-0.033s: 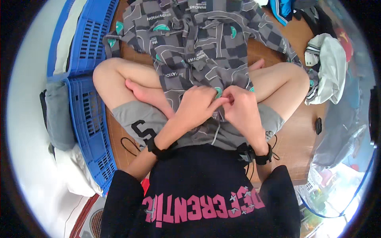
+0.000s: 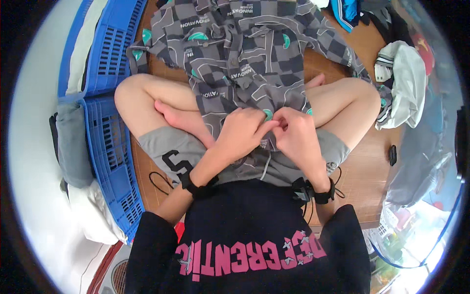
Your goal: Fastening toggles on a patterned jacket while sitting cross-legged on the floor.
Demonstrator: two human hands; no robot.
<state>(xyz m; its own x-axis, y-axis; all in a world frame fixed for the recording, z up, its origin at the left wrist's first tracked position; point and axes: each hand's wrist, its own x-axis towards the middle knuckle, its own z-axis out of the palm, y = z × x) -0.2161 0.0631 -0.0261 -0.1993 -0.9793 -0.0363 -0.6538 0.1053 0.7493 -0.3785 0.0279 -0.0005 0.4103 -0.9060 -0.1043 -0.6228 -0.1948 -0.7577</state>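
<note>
We are pinching the grey checked shirt (image 2: 249, 81) near its lower edge, our left grip (image 2: 241, 128) and right grip (image 2: 296, 130) both narrowing on it, just beside each other. The shirt is lying spread beyond both. Farther out, a blue basket (image 2: 110, 159) is standing left of them, a white garment (image 2: 411, 81) lying right.

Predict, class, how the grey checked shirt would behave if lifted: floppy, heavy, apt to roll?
The grey checked shirt would probably flop, since it creases and its sleeves bend. It is likely light for its spread, as the cloth looks thin. Rolling seems unlikely, because it lies spread out.
</note>
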